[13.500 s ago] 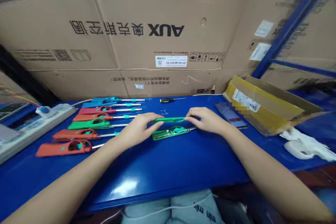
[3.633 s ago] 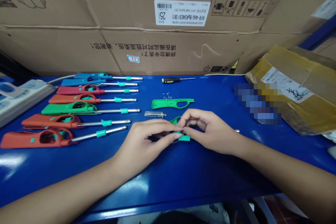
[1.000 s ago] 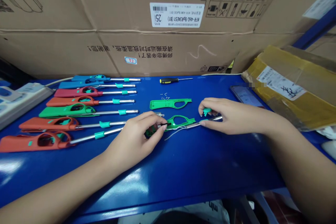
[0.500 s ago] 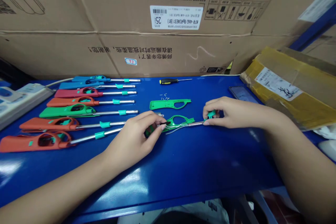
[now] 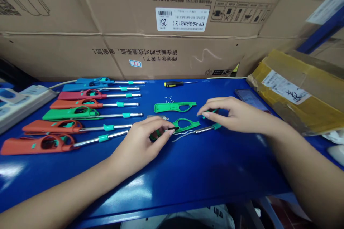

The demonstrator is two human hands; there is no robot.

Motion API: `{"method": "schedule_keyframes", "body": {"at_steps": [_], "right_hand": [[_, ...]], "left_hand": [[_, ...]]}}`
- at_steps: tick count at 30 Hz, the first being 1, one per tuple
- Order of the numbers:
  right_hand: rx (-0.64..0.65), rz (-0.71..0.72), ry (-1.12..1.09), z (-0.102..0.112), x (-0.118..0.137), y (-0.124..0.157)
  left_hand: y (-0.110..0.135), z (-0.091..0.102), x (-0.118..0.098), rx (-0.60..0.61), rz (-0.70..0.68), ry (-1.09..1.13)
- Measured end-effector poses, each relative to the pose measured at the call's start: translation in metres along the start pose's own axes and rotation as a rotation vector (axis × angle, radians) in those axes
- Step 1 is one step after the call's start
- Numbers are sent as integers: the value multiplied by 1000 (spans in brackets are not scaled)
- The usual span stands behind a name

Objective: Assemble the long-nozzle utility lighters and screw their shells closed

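Note:
My left hand (image 5: 146,137) pinches a small black part (image 5: 176,128) between thumb and fingertips; thin white wires (image 5: 185,132) run right from near it. Those wires reach a metal lighter tube (image 5: 205,129) whose teal collar (image 5: 216,126) lies just under my right hand (image 5: 227,114). Between the thumb and fingers of that hand shows a small teal plastic piece (image 5: 209,113), mostly hidden. A green lighter handle half (image 5: 188,124) lies between my hands, partly covered by the left one. Behind it rests the other green half (image 5: 172,107), inner side up.
Several assembled lighters (image 5: 77,104) lie in a column at left, beside a white power strip (image 5: 29,102). A screwdriver (image 5: 174,83) and tiny pale bits (image 5: 169,100) lie at the back. To the right are a phone (image 5: 249,98) and a taped carton (image 5: 290,89).
My right hand has come off the tube and moved slightly left, its fingers stretching out. The tube has shifted a little. My left hand keeps its pinch.

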State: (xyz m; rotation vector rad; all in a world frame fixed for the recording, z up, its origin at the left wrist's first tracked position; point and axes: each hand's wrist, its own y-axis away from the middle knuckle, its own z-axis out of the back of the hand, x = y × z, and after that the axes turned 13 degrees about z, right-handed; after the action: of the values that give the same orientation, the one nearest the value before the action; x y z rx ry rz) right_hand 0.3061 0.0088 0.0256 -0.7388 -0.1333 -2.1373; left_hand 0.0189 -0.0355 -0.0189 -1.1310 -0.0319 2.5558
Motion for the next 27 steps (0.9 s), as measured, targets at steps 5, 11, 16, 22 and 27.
{"method": "schedule_keyframes", "body": {"at_steps": [5, 11, 16, 22, 27], "right_hand": [[-207, -75, -403, -38, 19, -14], [-214, -154, -540, -56, 18, -17], [-159, -193, -615, -52, 17, -16], [-196, -176, -573, -55, 24, -18], [-242, -171, -639, -61, 28, -18]], "left_hand": [[1, -3, -2, -20, 7, 42], [1, -4, -3, -52, 9, 87], [2, -4, -3, -60, 13, 101], [3, -6, -7, -84, -13, 140], [3, -8, -9, -110, -17, 165]]}}
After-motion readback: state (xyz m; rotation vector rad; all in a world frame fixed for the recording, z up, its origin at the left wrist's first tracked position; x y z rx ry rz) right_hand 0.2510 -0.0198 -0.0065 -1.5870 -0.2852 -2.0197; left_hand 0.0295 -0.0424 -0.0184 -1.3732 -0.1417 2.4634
